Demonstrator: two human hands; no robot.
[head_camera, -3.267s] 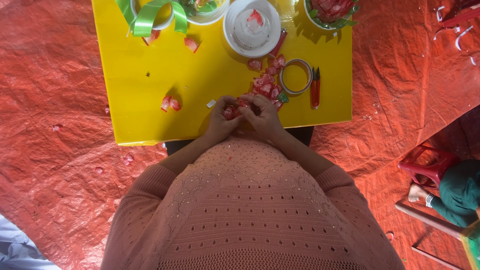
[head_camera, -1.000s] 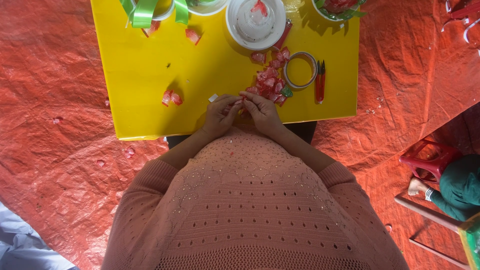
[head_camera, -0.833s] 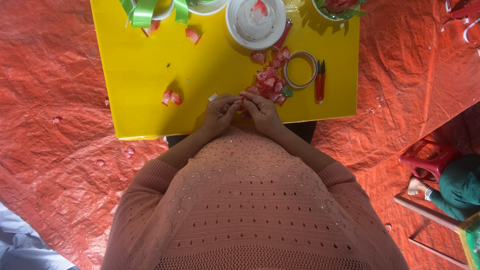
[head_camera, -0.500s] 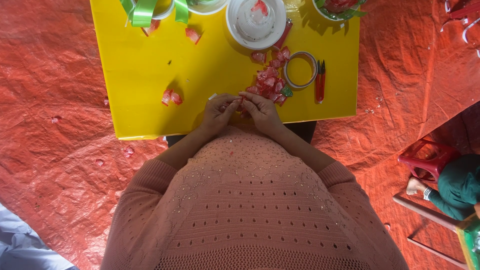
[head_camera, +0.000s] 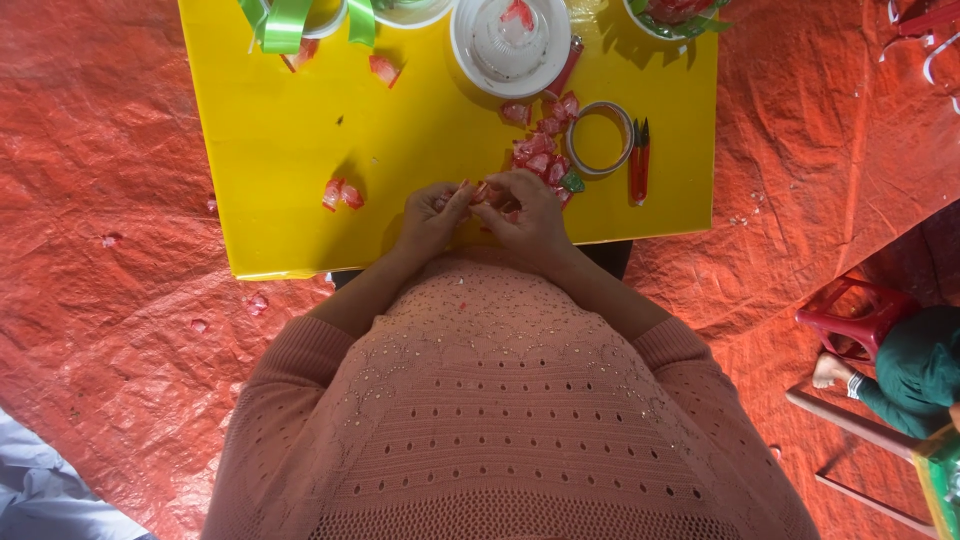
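Observation:
My left hand (head_camera: 432, 218) and my right hand (head_camera: 527, 212) meet at the near edge of a yellow table (head_camera: 300, 150). Together their fingertips pinch a small red ribbon piece (head_camera: 478, 192). A pile of red folded ribbon pieces (head_camera: 540, 150) lies just beyond my right hand. One more red folded piece (head_camera: 340, 194) sits alone to the left of my left hand.
A tape ring (head_camera: 600, 138) and red snips (head_camera: 639, 160) lie right of the pile. A white bowl (head_camera: 510, 45), green ribbon (head_camera: 285, 20) and other bowls stand at the far edge. Orange tarp (head_camera: 110, 250) covers the floor. A person in green (head_camera: 915, 370) sits by a red stool (head_camera: 860, 315).
My hands stay together at the table edge, the fingers shifting slightly on the small red piece. The view has shifted a little.

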